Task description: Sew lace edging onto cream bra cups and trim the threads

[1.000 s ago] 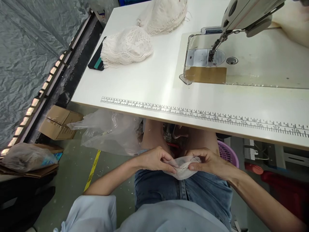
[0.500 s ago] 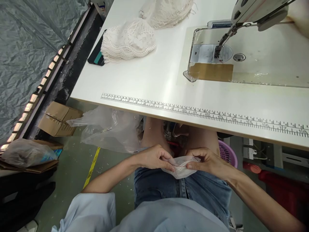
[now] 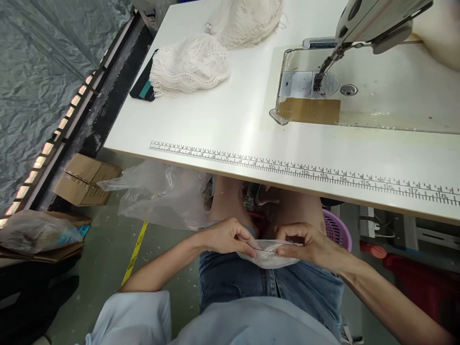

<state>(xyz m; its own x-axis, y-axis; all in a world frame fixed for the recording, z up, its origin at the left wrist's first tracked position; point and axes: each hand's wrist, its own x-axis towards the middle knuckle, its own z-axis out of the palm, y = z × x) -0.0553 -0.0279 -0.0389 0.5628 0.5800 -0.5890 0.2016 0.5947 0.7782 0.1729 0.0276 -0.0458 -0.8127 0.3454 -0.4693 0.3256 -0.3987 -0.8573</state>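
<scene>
Over my lap, below the table's front edge, both hands pinch a small white fabric piece point(image 3: 270, 258) with a lace trim along its top edge. My left hand point(image 3: 228, 236) grips its left end with closed fingers. My right hand point(image 3: 308, 242) pinches the right end between thumb and forefinger. The fabric sags a little between them, just above my blue denim shorts point(image 3: 251, 278).
A white sewing table point(image 3: 230, 124) with a printed ruler point(image 3: 287, 168) lies ahead. The sewing machine point(image 3: 359, 28) and its needle point(image 3: 317, 81) stand at back right. Two white lace piles point(image 3: 189, 67) point(image 3: 251, 19) sit at back left. A plastic bag point(image 3: 158, 194), cardboard boxes point(image 3: 84, 179) and a purple basket point(image 3: 336, 229) are below.
The fabric piece has been flattened and pulled slightly wider between my hands. My right fingers have shifted along its lace edge. The view has moved only slightly.
</scene>
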